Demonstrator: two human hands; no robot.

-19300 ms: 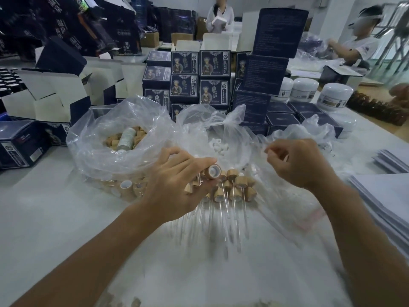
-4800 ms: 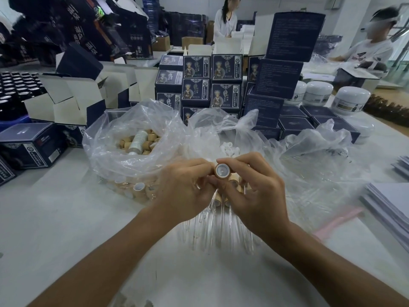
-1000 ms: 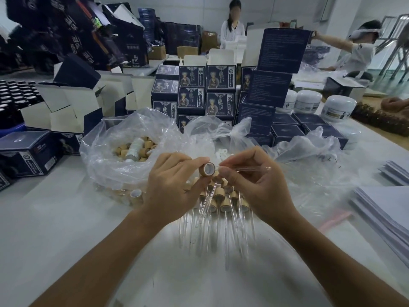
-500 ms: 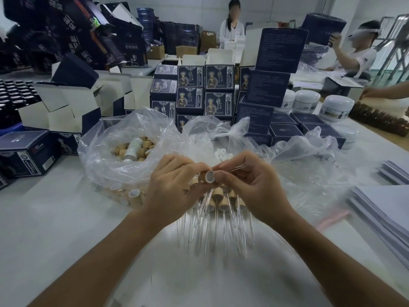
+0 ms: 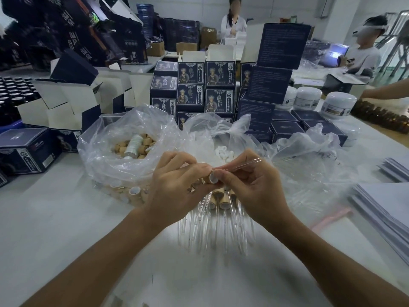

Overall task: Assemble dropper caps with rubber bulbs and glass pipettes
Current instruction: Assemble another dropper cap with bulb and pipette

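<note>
1. Holding a tan dropper cap (image 5: 212, 178) at the centre of the head view, the left hand (image 5: 177, 187) had its thumb and forefinger curled round the cap's side, with the white-lined open mouth turned toward 3 o'clock.
2. At 3 o'clock of the cap, the right hand (image 5: 250, 187) pinched a glass pipette (image 5: 240, 165) between thumb and forefinger close to its near end; the tube ran up toward 2 o'clock, and its near end sat at the cap's mouth. Whether it had entered the bulb could not be told.
3. The pipette looked thin, light, stiff and brittle, also smooth enough to slip. It probably wanted a pinch near the insertion end and a straight push, since sideways force could snap it.
4. The cap looked light and rigid, so a firm grip round its wall seemed safe; the rubber lining inside would likely give and grip the glass.
5. At 6 o'clock of the hands, finished droppers (image 5: 219, 209) lay on the counter (image 5: 66, 229), caps away from the person and glass tips toward them.
6. At 10 o'clock a clear bag of loose caps (image 5: 130, 147) sat open; at 12 o'clock another bag held white rubber bulbs (image 5: 223, 152); at 3 o'clock a flatter bag appeared to hold spare pipettes, though blurred.
</note>
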